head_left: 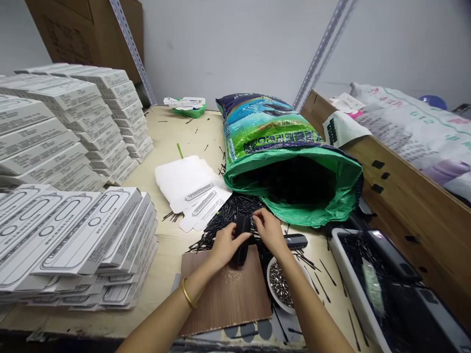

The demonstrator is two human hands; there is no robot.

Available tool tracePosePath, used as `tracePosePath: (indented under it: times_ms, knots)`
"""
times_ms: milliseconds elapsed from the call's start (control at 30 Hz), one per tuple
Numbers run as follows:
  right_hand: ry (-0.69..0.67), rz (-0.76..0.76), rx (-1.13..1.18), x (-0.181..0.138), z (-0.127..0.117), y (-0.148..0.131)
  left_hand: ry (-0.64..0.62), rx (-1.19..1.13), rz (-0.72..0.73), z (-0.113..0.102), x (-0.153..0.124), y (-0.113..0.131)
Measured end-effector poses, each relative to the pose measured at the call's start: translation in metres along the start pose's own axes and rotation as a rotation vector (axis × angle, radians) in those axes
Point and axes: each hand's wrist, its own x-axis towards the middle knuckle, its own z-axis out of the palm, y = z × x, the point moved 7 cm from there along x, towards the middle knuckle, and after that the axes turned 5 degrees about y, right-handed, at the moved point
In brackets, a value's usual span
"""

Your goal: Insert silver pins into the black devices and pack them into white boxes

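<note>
My left hand (225,245) grips a long black ribbed plastic piece (242,242) between thumb and fingers. The piece's lower end is over the brown wood-grain board (224,299). Close by on the right, my right hand (270,231) has thumb and fingertips pinched together beside the piece; anything between them is too small to make out. Behind both hands spreads a heap of thin black plastic sticks (230,211). A white bowl (271,294) of small shiny metal parts sits partly under my right forearm. Beyond my right wrist lies a dark oblong device (296,241).
Stacks of white printed boxes (88,230) fill the left side. A green-lined sack (272,122) lies open at the back. Flattened white cartons (184,186) rest left of the heap. On the right are a white bin (346,274) of black parts and a wooden side board (405,206).
</note>
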Motion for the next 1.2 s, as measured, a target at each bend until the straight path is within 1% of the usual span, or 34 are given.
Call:
tracePosePath:
  times_ms: [67,100,133,200,267,333,433,567,633,700,767,833,867,933,967,1000,1067,1133,1167,1200]
  knots:
    - [-0.030,-0.038,-0.105,0.021,0.016,-0.002,-0.011,0.090,0.030,-0.004,0.008,0.001]
    - [-0.042,-0.048,-0.138,0.028,0.024,-0.002,0.013,0.142,0.039,-0.012,0.013,0.000]
    - [-0.060,-0.059,-0.176,0.034,0.031,-0.001,0.061,0.204,0.042,-0.025,0.019,-0.002]
    - [-0.095,-0.084,-0.245,0.040,0.041,0.002,0.197,0.347,0.029,-0.057,0.030,-0.008]
    - [-0.117,-0.108,-0.293,0.041,0.046,0.006,0.309,0.489,0.006,-0.085,0.039,-0.017]
    - [-0.126,-0.128,-0.324,0.041,0.046,0.010,0.351,0.601,-0.011,-0.101,0.046,-0.026]
    - [-0.126,-0.160,-0.344,0.041,0.045,0.013,0.359,0.709,-0.025,-0.105,0.053,-0.035]
    - [-0.102,-0.187,-0.323,0.041,0.043,0.012,0.395,0.781,-0.077,-0.104,0.061,-0.039]
    - [-0.071,-0.188,-0.290,0.040,0.041,0.009,0.402,0.793,-0.116,-0.111,0.066,-0.037]
    - [-0.022,-0.189,-0.233,0.039,0.037,0.000,0.372,0.775,-0.140,-0.121,0.068,-0.031]
    - [0.039,-0.199,-0.165,0.038,0.031,-0.016,0.284,0.717,-0.114,-0.127,0.064,-0.018]
    - [0.096,-0.253,-0.048,0.036,0.021,-0.038,0.151,0.627,-0.031,-0.126,0.053,0.002]
    - [0.109,-0.301,0.048,0.035,0.016,-0.051,0.083,0.586,0.022,-0.123,0.045,0.014]
    - [0.083,-0.385,0.299,0.032,0.005,-0.072,-0.048,0.452,0.120,-0.112,0.027,0.035]
    - [0.049,-0.397,0.419,0.032,0.000,-0.079,-0.109,0.345,0.137,-0.106,0.019,0.042]
    - [0.012,-0.383,0.512,0.032,-0.004,-0.083,-0.163,0.214,0.116,-0.100,0.012,0.046]
    - [-0.028,-0.311,0.591,0.033,-0.012,-0.084,-0.228,-0.102,-0.027,-0.089,0.001,0.043]
    - [-0.017,-0.258,0.586,0.033,-0.020,-0.084,-0.218,-0.376,-0.216,-0.080,-0.005,0.032]
    - [-0.011,-0.250,0.551,0.032,-0.024,-0.084,-0.199,-0.470,-0.279,-0.077,-0.008,0.028]
    - [-0.017,-0.257,0.497,0.031,-0.027,-0.086,-0.186,-0.537,-0.313,-0.074,-0.010,0.025]
